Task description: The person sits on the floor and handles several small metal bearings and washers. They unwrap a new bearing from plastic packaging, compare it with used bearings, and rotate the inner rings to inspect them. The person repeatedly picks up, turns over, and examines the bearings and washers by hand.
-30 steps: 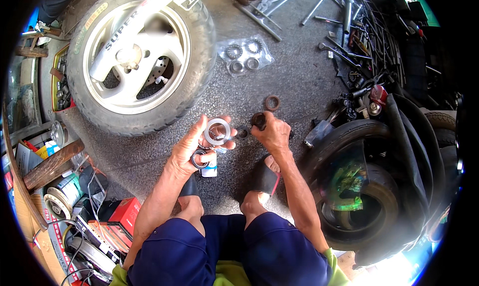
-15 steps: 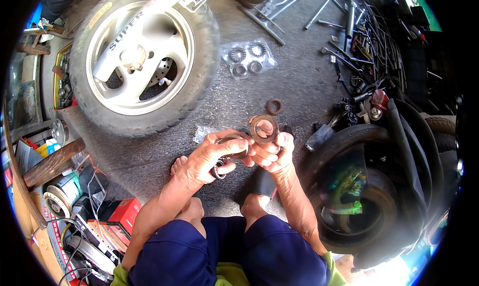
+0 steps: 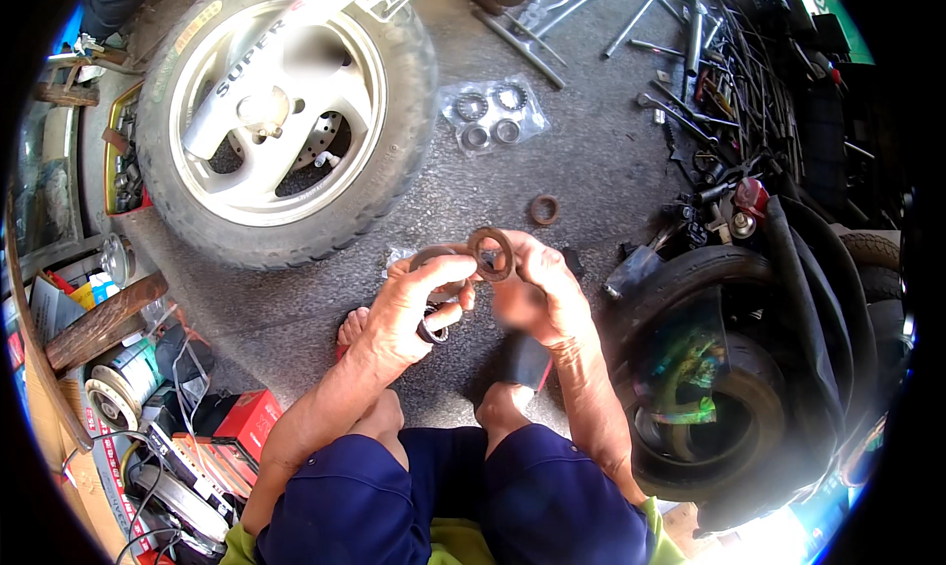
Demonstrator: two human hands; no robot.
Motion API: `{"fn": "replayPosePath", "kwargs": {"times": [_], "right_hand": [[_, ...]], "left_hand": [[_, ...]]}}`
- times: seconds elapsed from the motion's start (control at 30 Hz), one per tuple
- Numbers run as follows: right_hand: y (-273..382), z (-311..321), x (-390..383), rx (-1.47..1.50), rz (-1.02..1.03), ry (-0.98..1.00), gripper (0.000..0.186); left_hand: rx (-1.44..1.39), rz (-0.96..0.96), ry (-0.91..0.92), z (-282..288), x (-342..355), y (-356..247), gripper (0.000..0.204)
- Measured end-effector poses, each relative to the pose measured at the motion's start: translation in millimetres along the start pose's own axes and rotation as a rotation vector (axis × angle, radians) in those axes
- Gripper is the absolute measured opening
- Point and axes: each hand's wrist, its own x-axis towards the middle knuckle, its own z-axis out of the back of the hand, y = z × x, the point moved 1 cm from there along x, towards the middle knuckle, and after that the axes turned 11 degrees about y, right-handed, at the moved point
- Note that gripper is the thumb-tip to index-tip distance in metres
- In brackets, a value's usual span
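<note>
Both hands meet in front of my knees over the grey mat. My right hand (image 3: pixel 552 294) pinches a flat brown metal ring (image 3: pixel 479 242), tilted nearly edge-up beside the left fingertips. My left hand (image 3: pixel 399 309) grips another dark ring (image 3: pixel 431 256) between thumb and fingers, partly hidden by them. A dark toothed bearing ring (image 3: pixel 426 332) hangs around its lower fingers. Just beyond the hands, a smaller brown ring (image 3: pixel 535 216) lies on the mat. Farther off is a clear plastic packet (image 3: pixel 496 112) with several bearing parts inside.
At the upper left lies a large wheel (image 3: pixel 409 161) with a white rim. Spanners and other tools (image 3: pixel 695 102) crowd the upper right. Tyres (image 3: pixel 641 309) and black rubber tubes stand at the right. Red boxes (image 3: pixel 246 422) and a wooden handle (image 3: pixel 108 324) are at the left.
My right hand has turned its brown ring from nearly face-on to a slant and brought it left, close to the left hand's ring. The left hand stays nearly in place.
</note>
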Motion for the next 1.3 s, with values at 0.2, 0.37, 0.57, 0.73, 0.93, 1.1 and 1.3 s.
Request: {"fn": "replayPosePath", "kwargs": {"times": [0.2,0.37,0.57,0.73,0.93,1.1,1.3], "right_hand": [[15,0,-3,0.528,0.102,0.028,0.059],[17,-7,-1,0.595,0.151,0.155,0.063],[15,-6,-1,0.582,0.117,0.235,0.06],[21,-28,-5,0.53,0.083,0.292,0.065],[30,-52,-7,0.459,0.062,0.524,0.068],[36,-65,-17,0.497,-0.096,0.462,0.062],[35,-73,-16,0.606,-0.089,0.485,0.049]], "left_hand": [[-0.025,-0.041,-0.028,13,1,-9,0.017],[-0.048,-0.094,-0.117,12,0,-9,0.018],[-0.076,-0.061,-0.027,20,0,-9,0.014],[-0.108,-0.077,0.007,28,-1,-11,0.019],[-0.167,-0.136,0.031,31,2,-9,0.017],[-0.236,-0.115,0.102,40,4,-8,0.012],[-0.237,-0.098,0.147,35,2,-11,0.011]]}}
